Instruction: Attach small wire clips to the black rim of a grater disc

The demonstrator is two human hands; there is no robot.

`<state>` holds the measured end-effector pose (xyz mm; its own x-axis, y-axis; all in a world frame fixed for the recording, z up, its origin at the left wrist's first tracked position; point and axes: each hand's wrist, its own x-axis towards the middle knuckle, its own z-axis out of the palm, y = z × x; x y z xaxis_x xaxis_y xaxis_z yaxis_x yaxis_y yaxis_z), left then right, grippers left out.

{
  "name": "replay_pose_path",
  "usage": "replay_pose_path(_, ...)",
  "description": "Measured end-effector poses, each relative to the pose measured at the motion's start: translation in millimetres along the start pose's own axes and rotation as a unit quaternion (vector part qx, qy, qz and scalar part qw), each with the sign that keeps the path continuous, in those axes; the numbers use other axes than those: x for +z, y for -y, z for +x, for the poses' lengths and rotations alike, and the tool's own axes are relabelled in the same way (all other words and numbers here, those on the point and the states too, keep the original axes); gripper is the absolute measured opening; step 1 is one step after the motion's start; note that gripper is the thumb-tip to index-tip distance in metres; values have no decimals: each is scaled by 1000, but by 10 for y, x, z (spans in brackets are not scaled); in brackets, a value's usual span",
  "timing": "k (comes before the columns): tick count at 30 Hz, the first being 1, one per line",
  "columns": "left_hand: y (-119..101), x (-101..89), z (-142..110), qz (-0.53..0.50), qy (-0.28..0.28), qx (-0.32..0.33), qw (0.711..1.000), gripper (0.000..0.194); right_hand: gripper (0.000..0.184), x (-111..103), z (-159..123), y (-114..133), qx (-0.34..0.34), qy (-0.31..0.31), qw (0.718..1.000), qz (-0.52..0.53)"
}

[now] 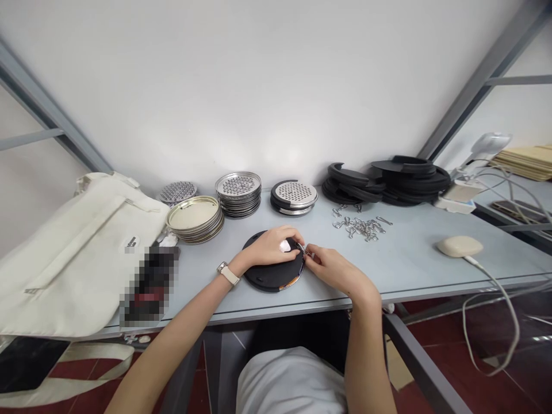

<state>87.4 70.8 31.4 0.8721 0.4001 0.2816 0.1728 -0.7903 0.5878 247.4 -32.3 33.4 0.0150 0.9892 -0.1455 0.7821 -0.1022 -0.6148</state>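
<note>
A black round disc (267, 275) with a metal rim lies flat near the table's front edge. A strip of coloured print shows at its lower right rim. My left hand (276, 244) lies over the disc, its thumb and index finger closed at the right rim. There my right hand (330, 265) pinches a small metal clip (307, 253), mostly hidden by the fingertips. Several similar loose metal clips (362, 229) lie in a pile to the upper right. Behind the disc stands a short stack of round perforated metal plates with black edging (297, 193).
Left of centre are a stack of grater discs (238, 187) and a stack of gold-coloured lids (194, 215). Black round covers (405, 178) are piled at the back right. A white bag (86, 247) covers the left end; a corded cream-coloured device (459, 246) lies on the right.
</note>
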Motion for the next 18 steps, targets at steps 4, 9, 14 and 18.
replay_pose_path(4,-2,-1,-2,2,-2,0,1000,19,23,-1,-3,-8,-7,2,1000,1)
replay_pose_path(9,-1,-2,1,1,0,-1,1000,19,21,-3,-14,-26,-10,-1,1000,4)
replay_pose_path(14,-6,-2,3,0,-1,-3,1000,18,21,-10,-33,-27,-13,-1,1000,4)
replay_pose_path(18,-23,-9,3,-4,4,-11,1000,18,21,-21,-41,-41,-25,11,1000,9)
